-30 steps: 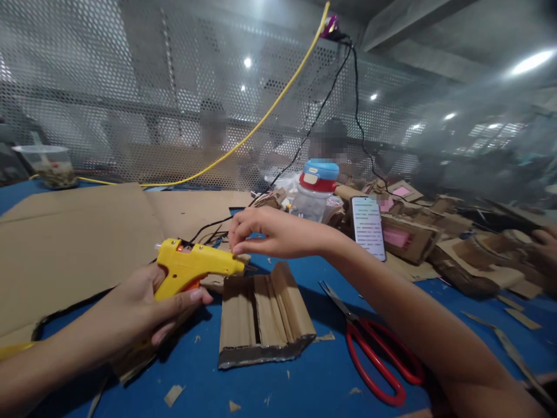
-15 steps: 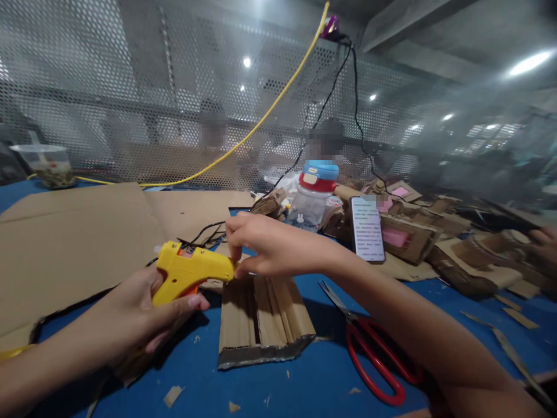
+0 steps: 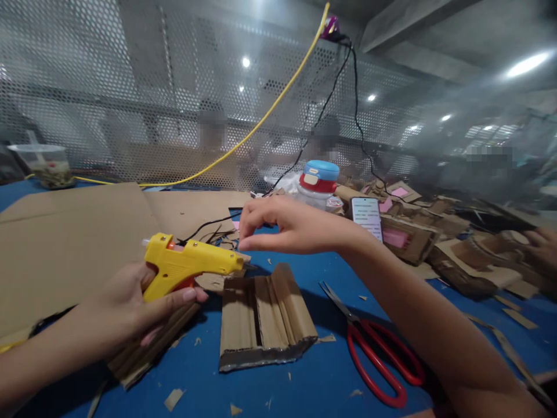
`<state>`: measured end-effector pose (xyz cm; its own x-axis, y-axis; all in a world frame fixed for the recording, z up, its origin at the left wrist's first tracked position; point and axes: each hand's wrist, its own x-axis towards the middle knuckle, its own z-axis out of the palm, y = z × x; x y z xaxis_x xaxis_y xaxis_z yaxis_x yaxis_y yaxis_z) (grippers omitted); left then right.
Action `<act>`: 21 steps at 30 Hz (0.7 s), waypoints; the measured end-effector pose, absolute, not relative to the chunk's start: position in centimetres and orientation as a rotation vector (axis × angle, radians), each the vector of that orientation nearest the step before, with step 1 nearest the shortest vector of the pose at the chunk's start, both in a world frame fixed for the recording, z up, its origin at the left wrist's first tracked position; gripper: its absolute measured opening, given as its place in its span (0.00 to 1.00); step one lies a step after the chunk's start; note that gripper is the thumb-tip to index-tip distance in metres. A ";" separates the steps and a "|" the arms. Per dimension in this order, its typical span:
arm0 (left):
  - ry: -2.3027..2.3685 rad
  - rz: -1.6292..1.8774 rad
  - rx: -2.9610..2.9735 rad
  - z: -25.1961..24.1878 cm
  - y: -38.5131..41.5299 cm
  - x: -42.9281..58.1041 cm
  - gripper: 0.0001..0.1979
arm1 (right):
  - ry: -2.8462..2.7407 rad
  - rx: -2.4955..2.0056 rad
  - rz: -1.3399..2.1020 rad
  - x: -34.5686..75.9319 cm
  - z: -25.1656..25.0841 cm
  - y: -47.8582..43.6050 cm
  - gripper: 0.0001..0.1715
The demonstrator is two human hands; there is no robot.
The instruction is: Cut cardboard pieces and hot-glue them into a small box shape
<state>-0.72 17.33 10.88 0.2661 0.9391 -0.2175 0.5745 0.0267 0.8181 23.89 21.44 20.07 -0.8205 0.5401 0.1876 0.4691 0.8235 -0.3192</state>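
Note:
My left hand (image 3: 143, 307) is wrapped around the handle of a yellow hot glue gun (image 3: 191, 261), whose metal nozzle points right. Just beyond the nozzle, my right hand (image 3: 278, 223) hovers with its fingers curled and thumb drawn in. Whether anything small is between those fingertips I cannot make out. Under the nozzle and right hand, a small ridged cardboard piece (image 3: 272, 322) lies on the blue table, with shiny glue along its front edge. Another cardboard piece (image 3: 152, 342) is partly hidden below my left hand.
Red-handled scissors (image 3: 378, 354) lie right of the cardboard piece. Farther back stand a blue-lidded bottle (image 3: 319, 177) and a lit phone (image 3: 366, 216). Cardboard parts (image 3: 470, 255) pile up at right, near another person's hand (image 3: 542, 238). A large cardboard sheet (image 3: 78, 232) covers the left.
My right hand has moved up and right, away from the glue gun's nozzle, which is now exposed. The glue gun has shifted slightly left.

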 end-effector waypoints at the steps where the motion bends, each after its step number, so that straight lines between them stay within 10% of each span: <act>1: 1.423 0.521 1.645 10.9 17.3 -0.7 0.29 | -2.742 -0.786 0.336 23.7 20.0 21.2 0.08; 7: 1.373 0.577 1.545 10.7 17.0 0.0 0.31 | -2.888 -0.886 0.189 22.0 19.0 20.4 0.13; 21: 1.308 0.743 1.660 10.4 17.9 -0.6 0.20 | -2.688 -0.583 1.016 23.4 18.1 23.4 0.05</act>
